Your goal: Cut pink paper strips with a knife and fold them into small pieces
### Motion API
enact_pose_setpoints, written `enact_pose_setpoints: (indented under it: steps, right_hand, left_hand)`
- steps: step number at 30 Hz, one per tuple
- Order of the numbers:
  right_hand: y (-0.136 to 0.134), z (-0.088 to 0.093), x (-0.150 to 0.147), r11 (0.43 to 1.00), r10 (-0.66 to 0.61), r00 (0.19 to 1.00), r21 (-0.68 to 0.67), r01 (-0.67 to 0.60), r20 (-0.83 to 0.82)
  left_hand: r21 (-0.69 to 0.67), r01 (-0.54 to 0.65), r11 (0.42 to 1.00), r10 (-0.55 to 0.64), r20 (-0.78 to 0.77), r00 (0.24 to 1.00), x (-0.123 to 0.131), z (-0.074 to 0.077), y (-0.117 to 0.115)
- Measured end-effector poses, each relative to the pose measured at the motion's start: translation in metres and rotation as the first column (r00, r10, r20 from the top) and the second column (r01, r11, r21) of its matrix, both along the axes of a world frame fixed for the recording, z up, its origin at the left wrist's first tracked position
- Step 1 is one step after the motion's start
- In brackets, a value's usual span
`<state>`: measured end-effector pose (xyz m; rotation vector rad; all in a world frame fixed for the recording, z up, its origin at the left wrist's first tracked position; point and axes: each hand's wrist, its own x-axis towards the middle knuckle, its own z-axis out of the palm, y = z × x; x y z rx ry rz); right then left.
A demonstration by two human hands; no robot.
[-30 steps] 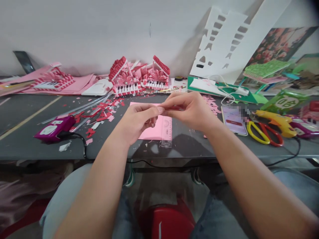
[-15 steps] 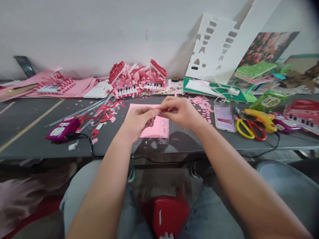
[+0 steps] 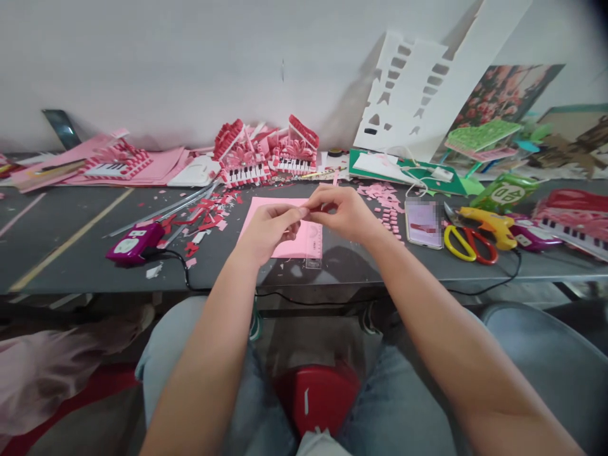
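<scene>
A tiny red paper strip [image 3: 310, 212] is pinched by the fingertips of the left hand [image 3: 268, 228] and right hand [image 3: 344, 213], above the pink sheet [image 3: 292, 246], with a phone [image 3: 422, 221] at 3 o'clock. It looks light, thin and easily torn, so it is best held softly by its ends.

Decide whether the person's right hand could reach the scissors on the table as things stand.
Probably yes: the scissors lie flat right of the right hand, with only a phone between, though it and the left hand pinch a paper piece.
</scene>
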<state>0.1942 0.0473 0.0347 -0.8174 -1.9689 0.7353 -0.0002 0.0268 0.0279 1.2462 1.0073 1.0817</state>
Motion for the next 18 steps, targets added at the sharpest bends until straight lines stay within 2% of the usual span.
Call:
enact_pose_setpoints:
  steps: [5,12,18]
  right_hand:
    - [0.0008,-0.0022,-0.0008,0.999,-0.046,0.999,0.024,0.047,-0.028]
    - [-0.0009,0.0019,0.0007,0.999,0.036,0.999,-0.025,-0.036,0.033]
    - [-0.0001,-0.0015,-0.001,0.999,-0.041,0.999,0.029,0.042,-0.03]
  left_hand:
    - [0.02,0.014,1.0,-0.015,0.019,1.0,0.003,0.0014,-0.0018]
    - [0.011,-0.005,1.0,0.005,0.006,1.0,0.0036,0.0026,-0.0024]
    - [0.03,0.032,0.999,-0.032,0.011,0.999,0.0024,0.0008,-0.0018]
